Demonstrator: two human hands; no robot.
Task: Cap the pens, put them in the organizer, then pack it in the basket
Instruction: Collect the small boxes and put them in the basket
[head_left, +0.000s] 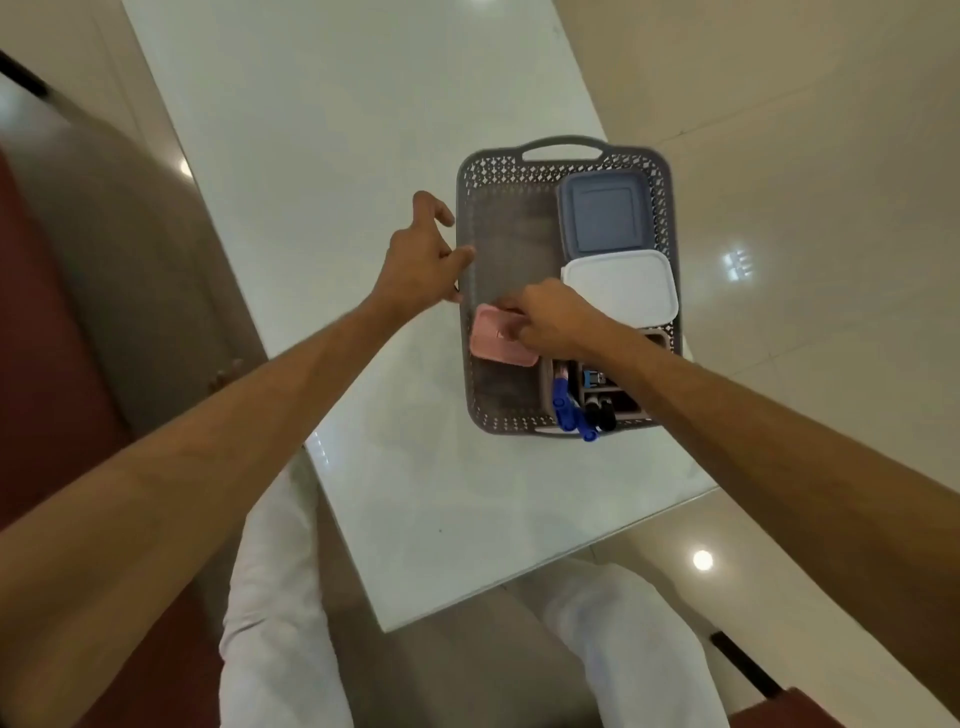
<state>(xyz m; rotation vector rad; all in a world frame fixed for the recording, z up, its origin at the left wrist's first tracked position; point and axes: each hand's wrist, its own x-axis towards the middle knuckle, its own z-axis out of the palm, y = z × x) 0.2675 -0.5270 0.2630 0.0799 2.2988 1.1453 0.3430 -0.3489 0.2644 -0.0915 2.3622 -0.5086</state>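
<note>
A grey perforated basket (563, 148) sits on the white table. In its near right corner stands the brownish organizer (631, 402), with blue capped pens (563, 408) and black pens (602, 413) sticking out toward me. My right hand (550, 325) is over the basket, fingers pinched on a flat pink case (491, 340) lying on the basket floor. At the basket's left rim my left hand (421, 260) hovers with fingers spread, its thumb touching the rim and nothing in it.
Inside the basket's right side lie a blue-lidded container (605, 218) and a white-lidded container (621, 286). The white table (337, 182) stretches away to the left and ends just right of the basket. My white-trousered knees (280, 597) are below its near edge.
</note>
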